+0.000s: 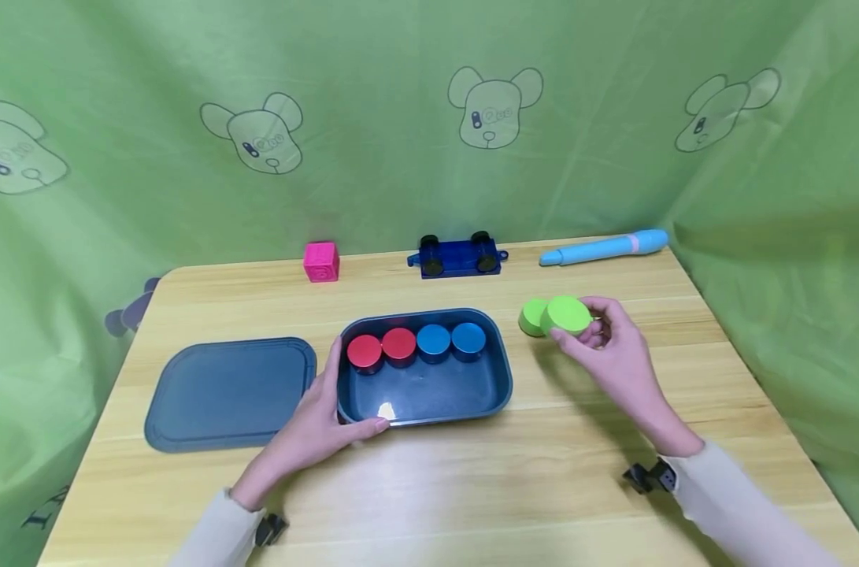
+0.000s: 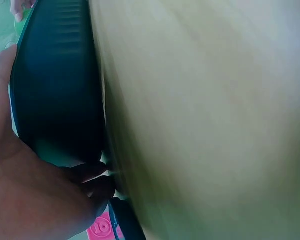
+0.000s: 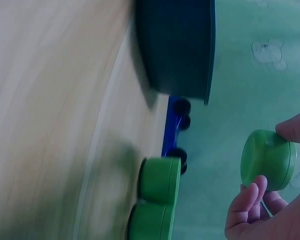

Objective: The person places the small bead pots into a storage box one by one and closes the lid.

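My left hand (image 1: 323, 417) holds the left end of a dark blue rectangular container (image 1: 429, 402), thumb along its near rim and fingers along its left side. Inside, against the far wall, stand two red-topped round tins (image 1: 364, 351) and two blue round tins (image 1: 450, 341) in a row. To the container's right, my right hand (image 1: 616, 354) pinches a green round tin (image 3: 267, 159) between thumb and fingers, raised off the table. Two more green tins (image 3: 159, 180) stand side by side on the table; from the head view the held one partly hides them.
A dark blue lid (image 1: 231, 394) lies flat left of the container. Along the table's back edge are a pink cube (image 1: 321, 261), a blue toy car chassis (image 1: 460, 257) with black wheels, and a light blue pen-shaped thing (image 1: 606, 248). Green curtain (image 1: 386, 181) hangs behind.
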Demonstrator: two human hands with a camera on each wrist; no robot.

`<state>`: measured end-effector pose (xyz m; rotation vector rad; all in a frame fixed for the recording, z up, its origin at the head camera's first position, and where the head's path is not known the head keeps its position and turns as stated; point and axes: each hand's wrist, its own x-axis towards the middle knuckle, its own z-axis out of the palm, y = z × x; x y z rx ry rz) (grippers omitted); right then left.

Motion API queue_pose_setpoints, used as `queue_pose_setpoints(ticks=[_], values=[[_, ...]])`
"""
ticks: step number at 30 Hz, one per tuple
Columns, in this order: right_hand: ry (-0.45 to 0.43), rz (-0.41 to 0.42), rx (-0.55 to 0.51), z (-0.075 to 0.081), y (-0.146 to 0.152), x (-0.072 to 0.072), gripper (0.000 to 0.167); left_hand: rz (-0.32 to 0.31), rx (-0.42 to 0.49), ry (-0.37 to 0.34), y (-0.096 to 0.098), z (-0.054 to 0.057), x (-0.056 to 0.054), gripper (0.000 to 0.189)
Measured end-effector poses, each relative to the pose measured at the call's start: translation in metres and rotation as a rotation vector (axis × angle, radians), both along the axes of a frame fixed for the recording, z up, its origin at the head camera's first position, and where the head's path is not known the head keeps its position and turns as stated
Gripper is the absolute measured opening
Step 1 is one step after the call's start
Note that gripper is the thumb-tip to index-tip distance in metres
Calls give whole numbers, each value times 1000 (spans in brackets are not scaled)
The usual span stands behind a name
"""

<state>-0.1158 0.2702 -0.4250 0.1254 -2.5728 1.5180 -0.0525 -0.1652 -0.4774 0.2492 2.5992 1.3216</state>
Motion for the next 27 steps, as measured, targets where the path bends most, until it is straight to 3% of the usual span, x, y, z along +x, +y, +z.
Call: queue_pose_setpoints(ticks=[7, 13, 27], values=[[-34, 65, -4, 1, -26, 5, 62, -1, 1, 1, 0, -1, 1, 138], [-55, 188, -16, 2, -60, 10, 58, 0, 9, 3, -2, -2, 1, 137], [-61, 367, 15, -9, -124, 14, 60, -9, -7, 27, -1, -1, 0, 137]])
